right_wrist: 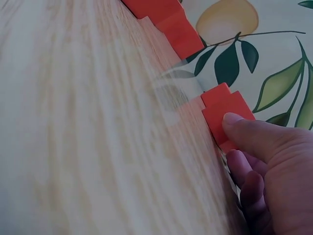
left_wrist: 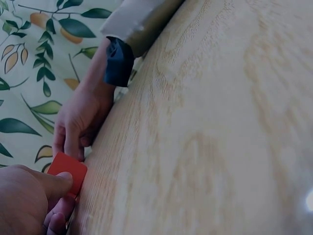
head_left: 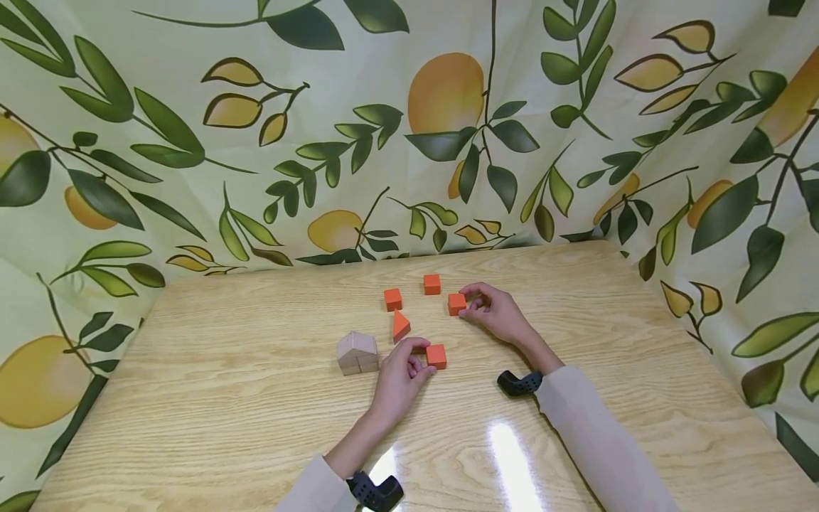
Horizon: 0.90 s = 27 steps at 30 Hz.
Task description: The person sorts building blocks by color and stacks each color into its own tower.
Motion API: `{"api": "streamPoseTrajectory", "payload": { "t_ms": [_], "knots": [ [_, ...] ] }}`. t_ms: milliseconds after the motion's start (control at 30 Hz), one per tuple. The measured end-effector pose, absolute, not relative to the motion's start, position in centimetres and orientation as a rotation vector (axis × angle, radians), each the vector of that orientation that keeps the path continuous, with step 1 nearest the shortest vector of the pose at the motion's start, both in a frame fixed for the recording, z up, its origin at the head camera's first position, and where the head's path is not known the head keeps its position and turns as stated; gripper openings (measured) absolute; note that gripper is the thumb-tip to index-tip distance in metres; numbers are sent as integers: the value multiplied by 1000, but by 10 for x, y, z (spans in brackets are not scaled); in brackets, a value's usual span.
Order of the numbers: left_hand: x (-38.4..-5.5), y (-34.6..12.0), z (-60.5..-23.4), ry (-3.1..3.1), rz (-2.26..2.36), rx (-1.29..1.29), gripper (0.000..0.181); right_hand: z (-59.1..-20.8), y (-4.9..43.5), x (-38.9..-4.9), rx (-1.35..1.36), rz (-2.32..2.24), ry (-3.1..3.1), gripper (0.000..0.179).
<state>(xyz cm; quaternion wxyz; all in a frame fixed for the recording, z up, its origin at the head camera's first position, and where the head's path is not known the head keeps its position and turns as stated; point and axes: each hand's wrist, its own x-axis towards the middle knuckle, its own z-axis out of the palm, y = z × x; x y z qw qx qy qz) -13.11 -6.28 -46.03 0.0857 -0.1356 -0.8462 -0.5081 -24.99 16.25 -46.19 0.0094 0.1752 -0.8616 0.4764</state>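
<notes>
1. Nearest: the left hand (head_left: 399, 380), reaching in from the near side over the tabletop (head_left: 256, 427). Its thumb and index finger pinch the near orange cube (head_left: 436, 356), parted only by the cube's width; the other fingers are curled.
2. The near cube lies at the right of the left hand's fingertips. Being a cube, it shows no long axis. Whether it rests on the tabletop or is slightly raised cannot be told.
3. Just left of the left hand, a pale house-shaped block (head_left: 357, 353) stands upright; contact with the hand cannot be made out.
4. A little farther, beyond the left index finger, an orange triangular block (head_left: 400, 326). Its longest visible edge runs roughly near to far; of the two hands, the left is closer to it.
5. Farther and to the right, the right hand (head_left: 495, 311), pinching the right orange cube (head_left: 457, 304) between thumb and fingers, the rest curled below. This cube lies left of that hand.
6. Key relation: the right cube sits beyond the near cube and slightly to its right; the two pinched cubes are apart.
7. Farther still, the left orange cube (head_left: 393, 299), just beyond the triangular block, and the far orange cube (head_left: 431, 284), set between the left and right cubes. Neither hand touches them.
8. Background: a leaf-and-fruit printed cloth (head_left: 371, 185) hanging behind the tabletop.
</notes>
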Motion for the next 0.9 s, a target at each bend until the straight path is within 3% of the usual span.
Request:
{"api": "streamPoseTrajectory", "payload": {
  "t_ms": [900],
  "knots": [
    [-130,-63,-461,-2521,-1519,-422,36,-461,165,-225,589,1581,-2617,36]
  ]
}}
